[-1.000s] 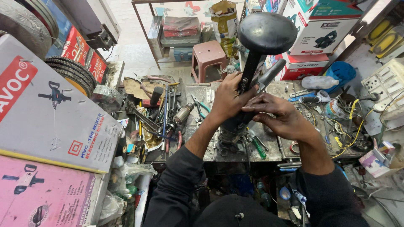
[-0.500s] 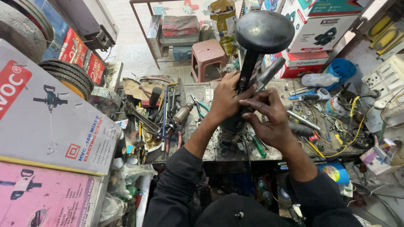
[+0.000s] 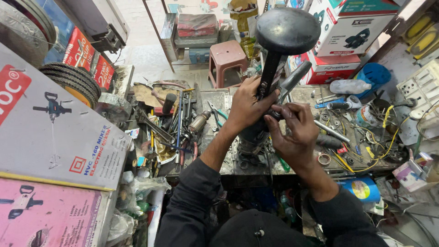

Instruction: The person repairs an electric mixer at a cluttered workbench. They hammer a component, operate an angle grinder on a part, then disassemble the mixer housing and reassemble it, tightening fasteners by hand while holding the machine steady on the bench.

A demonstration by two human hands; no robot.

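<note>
Over the middle of the cluttered desk (image 3: 215, 98), a black power tool (image 3: 270, 77) stands upright, its round knob-like top toward the camera. The left hand (image 3: 247, 107) wraps the tool's shaft, fingers closed around it. The right hand (image 3: 295, 130) is just beside it, fingers pinched on a small part at the tool's body. Pliers and wrenches (image 3: 178, 123) lie to the left; a pink stool (image 3: 227, 57) stands beyond.

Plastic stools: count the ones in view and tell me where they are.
1. A pink plastic stool stands on the floor beyond the workbench, left of the black tool's round head. Others may be hidden by clutter.
</note>
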